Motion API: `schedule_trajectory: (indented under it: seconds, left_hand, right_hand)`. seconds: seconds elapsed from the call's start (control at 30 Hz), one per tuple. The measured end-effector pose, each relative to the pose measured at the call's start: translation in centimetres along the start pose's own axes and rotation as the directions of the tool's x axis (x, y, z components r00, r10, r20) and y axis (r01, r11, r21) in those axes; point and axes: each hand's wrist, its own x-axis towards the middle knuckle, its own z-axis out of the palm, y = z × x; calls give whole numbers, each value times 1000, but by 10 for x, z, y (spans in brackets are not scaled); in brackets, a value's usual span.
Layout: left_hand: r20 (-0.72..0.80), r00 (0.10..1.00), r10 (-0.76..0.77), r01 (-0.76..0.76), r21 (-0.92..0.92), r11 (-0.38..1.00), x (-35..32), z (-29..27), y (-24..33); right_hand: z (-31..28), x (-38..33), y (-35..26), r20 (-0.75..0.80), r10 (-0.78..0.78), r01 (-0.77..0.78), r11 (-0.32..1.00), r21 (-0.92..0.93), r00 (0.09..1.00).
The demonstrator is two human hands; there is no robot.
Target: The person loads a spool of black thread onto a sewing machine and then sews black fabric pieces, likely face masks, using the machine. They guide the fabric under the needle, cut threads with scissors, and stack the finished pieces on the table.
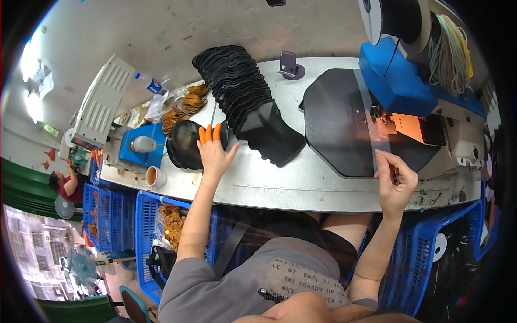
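Note:
My left hand (214, 153), fingers spread with orange finger covers on several of them, rests on the near right part of a stack of rounded black pieces (183, 141). To its right, a long fanned row of overlapping black cut pieces (237, 86) runs toward the wall. My right hand (397, 180) is closed at the near edge of the sewing machine's black table plate (334, 124). Something small and reddish brown shows between its fingers, too hidden to name. A grey strip (369, 97) crosses the plate to my right fingertips. The lit needle area (383, 123) lies beyond them.
The blue sewing machine head (396, 75) stands at the right below a large spool (401, 21). A purple phone stand (289, 64) is at the back. At the left are a cup (156, 176), another machine (141, 145) and brown bundles (191, 102). Blue crates (145, 226) flank my legs.

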Motion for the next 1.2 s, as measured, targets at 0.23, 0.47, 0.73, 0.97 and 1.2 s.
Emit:
schedule_trajectory:
  seconds: [0.23,0.47,0.73,0.97,1.2]
  left_hand:
    - [-325,919,225,-306,-224,926,10,-18,54]
    - [31,921,389,-371,-231,899,-15,18,146]
    - [22,941,338,-316,-301,900,-3,17,138]
    - [-452,890,66,-331,-537,776,50,-120,171]
    - [-486,636,599,-765,-293,574,47,-114,250]
  right_hand:
    - [-4,0,-3,25,76,-78,994,73,997]
    - [-4,1,-6,47,78,-82,994,76,996]
    - [-2,3,-7,87,60,-70,991,110,994]
    - [-31,12,-29,298,19,-2,998,-57,955]
    - [-28,23,-20,160,11,62,895,-441,987]
